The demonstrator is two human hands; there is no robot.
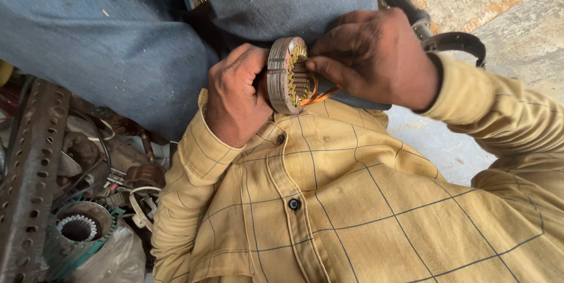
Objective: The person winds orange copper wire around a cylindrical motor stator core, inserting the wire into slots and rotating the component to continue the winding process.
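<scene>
hands meet over a small motor stator (pixel 286 76), a round stack of grey metal laminations with copper-coloured windings showing inside its ring. left hand (pixel 235 98) wraps around the stator's outer rim from the left, fingers curled behind it and the thumb side pressed against the laminated edge, so the stator sits clamped in that palm and tilted on edge with its open face turned to the right. right hand (pixel 373 54) comes in from the right, its fingertips (pixel 314 63) pinched together at the open face, touching the windings near the centre; a loop of orange wire (pixel 320 94) curls out below those fingers and runs under the hand, though whether the fingers pinch the wire itself or only press the coils cannot be told. the stator is held up just above the chest of a yellow checked shirt (pixel 352 201), in front of blue-grey trousers (pixel 117 42). to the lower left, well apart from both hands, a larger stator with a green housing (pixel 79 227) lies among scrap parts beside a perforated metal angle bar (pixel 32 165), with a clear plastic bag (pixel 114 259) near it. concrete floor (pixel 529 36) shows at the upper right.
</scene>
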